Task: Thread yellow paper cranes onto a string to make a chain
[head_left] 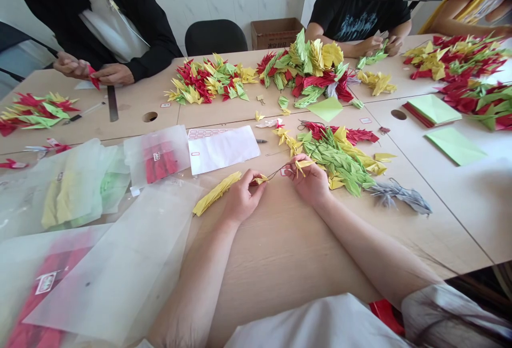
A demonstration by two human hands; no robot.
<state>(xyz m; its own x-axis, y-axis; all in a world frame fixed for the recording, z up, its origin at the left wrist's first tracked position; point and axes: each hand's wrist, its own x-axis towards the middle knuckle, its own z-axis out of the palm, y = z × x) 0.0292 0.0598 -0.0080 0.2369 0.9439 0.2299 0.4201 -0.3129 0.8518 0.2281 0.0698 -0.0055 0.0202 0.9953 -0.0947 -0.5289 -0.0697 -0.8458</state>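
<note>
My left hand pinches a small yellow folded-paper piece close above the table. A dark thread runs from it toward my right hand. Between the fingers of my right hand is a yellow paper crane. Just left of my left hand lies a strung yellow bundle of folded paper. Beyond my right hand are strings of green cranes, red cranes and yellow cranes, with a grey bundle to their right.
Translucent bags with folded paper cover the left side. A white sheet and a pen lie ahead. Crane piles stand farther back; green paper squares sit at right. People across the table handle folded paper.
</note>
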